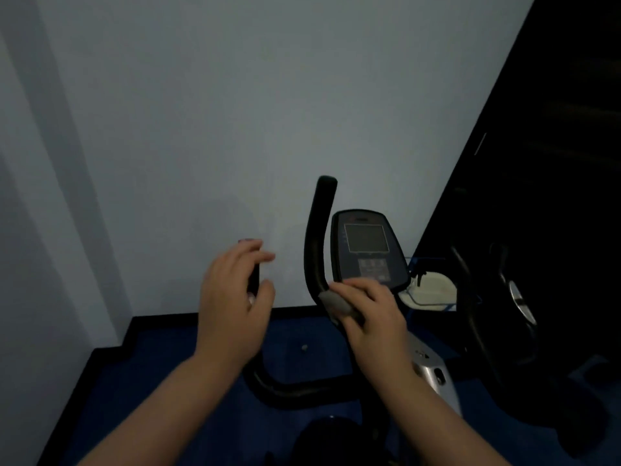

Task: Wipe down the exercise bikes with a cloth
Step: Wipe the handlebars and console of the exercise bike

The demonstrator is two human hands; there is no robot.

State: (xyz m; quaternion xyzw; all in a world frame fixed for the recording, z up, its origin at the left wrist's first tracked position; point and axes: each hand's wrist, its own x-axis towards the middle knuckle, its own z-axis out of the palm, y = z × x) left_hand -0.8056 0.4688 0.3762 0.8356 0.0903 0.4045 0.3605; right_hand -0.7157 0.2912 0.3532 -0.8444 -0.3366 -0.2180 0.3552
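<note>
1. The person is standing over an exercise bike (339, 381) in a dim room, looking down at its handlebars and console (368, 250).
2. The left hand (232, 307) is curling loosely around the left handlebar grip (254, 279), a dark upright bar that is showing between the thumb and the fingers; the image is blurred here, so how firmly the hand is closing on the grip cannot be told.
3. The right hand (369, 317) is gripping the right handlebar (317, 243) at its lower bend, with the fingers wrapping over a grey patch (332, 302) on the bar.
4. Whether that grey patch is a cloth or a part of the bar itself cannot be told in this light.
5. The right handlebar is rising from under the hand and curving up to a rounded tip just left of the console.
6. The console is sitting just beside the right hand's fingertips, its dark screen facing the camera.
7. The dark curved tube of the handlebar is running below both wrists, joining the two grips.
8. A silver housing (433, 375) of the bike is showing just right of the right forearm.
9. A second dark machine (497, 314) is standing to the right, near a white object (430, 289) against the wall.
10. A pale wall (235, 112) is filling the background, and a blue floor (161, 364) is lying beneath the bike.
</note>
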